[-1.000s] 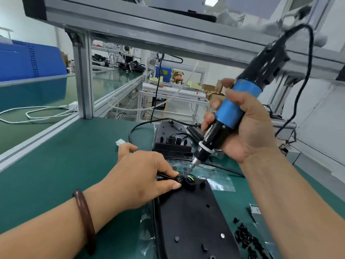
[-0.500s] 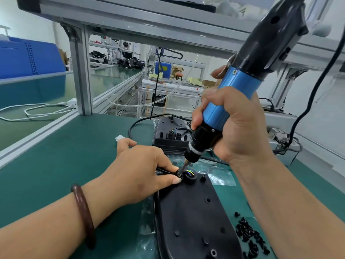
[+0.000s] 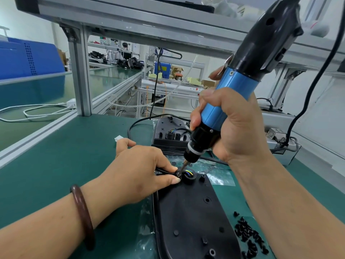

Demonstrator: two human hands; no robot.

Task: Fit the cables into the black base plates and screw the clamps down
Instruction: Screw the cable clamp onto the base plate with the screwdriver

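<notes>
Black clamp (image 3: 178,174) and cable (image 3: 162,171) sit pinched between thumb and forefinger of our left hand (image 3: 138,171) on the base plate (image 3: 190,217); our right hand (image 3: 231,131), curled round the blue electric screwdriver (image 3: 233,101), has dropped the bit (image 3: 184,165) just beside those fingertips (image 3: 174,181) onto the clamp screw, so driving looks ready.

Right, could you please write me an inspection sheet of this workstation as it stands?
Surface: green bench mat, clear plastic lying on it.
Job's things: near base plate lies flat, coloured wires in its grommet; bit of the screwdriver on the clamp; second base plate behind.
Clutter: black screws right of the near plate; white connector beyond the left hand.
Grippers: left hand pinches the cable at the clamp; right hand grips the screwdriver.
Cables: screwdriver cord hangs at right; white cable on the neighbouring bench.
Surroundings: aluminium frame overhead; blue crate at left.
</notes>
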